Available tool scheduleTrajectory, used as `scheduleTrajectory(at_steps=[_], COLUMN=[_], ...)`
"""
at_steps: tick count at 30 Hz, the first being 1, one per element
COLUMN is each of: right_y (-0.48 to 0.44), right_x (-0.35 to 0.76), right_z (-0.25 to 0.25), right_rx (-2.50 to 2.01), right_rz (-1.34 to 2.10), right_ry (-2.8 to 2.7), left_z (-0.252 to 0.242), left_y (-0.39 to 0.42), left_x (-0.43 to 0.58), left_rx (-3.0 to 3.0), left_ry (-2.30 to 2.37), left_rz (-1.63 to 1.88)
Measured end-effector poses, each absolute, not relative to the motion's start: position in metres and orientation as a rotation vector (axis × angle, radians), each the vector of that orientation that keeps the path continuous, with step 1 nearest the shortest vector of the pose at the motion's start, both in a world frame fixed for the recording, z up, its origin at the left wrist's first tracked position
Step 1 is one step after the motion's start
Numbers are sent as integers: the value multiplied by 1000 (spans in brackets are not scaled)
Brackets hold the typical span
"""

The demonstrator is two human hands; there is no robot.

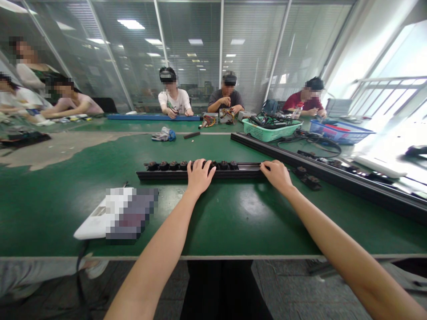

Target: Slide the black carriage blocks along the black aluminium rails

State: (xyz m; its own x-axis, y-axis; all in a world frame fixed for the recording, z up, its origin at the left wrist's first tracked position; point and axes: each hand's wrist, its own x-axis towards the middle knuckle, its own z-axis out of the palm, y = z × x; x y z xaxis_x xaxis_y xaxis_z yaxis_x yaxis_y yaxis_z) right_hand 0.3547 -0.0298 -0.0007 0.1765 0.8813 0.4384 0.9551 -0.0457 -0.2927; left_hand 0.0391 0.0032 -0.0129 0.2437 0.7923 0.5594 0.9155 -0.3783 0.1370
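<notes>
Steadying long black plastic socket rail (pixel 173 173) on green bench (pixel 233 213): left hand (pixel 199 175) flat mid-rail, grip wide; right hand (pixel 278 174) at rail's right end, grip curled round it.

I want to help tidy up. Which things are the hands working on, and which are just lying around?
In use: left hand, right hand, black rail, round caps on it.
Lying about: white box, cloth, green basket, blue basket, long rail.

Green table (pixel 233 218), black rail (pixel 167 175) with sockets, white device (pixel 95 222), green basket (pixel 270 132), blue basket (pixel 340 133)
</notes>
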Motion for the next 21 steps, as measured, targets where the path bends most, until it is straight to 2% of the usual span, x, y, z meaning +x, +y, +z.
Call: scheduleTrajectory(at_steps=[21], right_y=[-29], right_x=[363], right_z=[-2], right_rx=[-1950], right_rz=[-191], right_ry=[-1702], left_z=[-14], left_y=[4], left_x=[39], left_rx=[-2299], left_ry=[-1607], left_rz=[-831])
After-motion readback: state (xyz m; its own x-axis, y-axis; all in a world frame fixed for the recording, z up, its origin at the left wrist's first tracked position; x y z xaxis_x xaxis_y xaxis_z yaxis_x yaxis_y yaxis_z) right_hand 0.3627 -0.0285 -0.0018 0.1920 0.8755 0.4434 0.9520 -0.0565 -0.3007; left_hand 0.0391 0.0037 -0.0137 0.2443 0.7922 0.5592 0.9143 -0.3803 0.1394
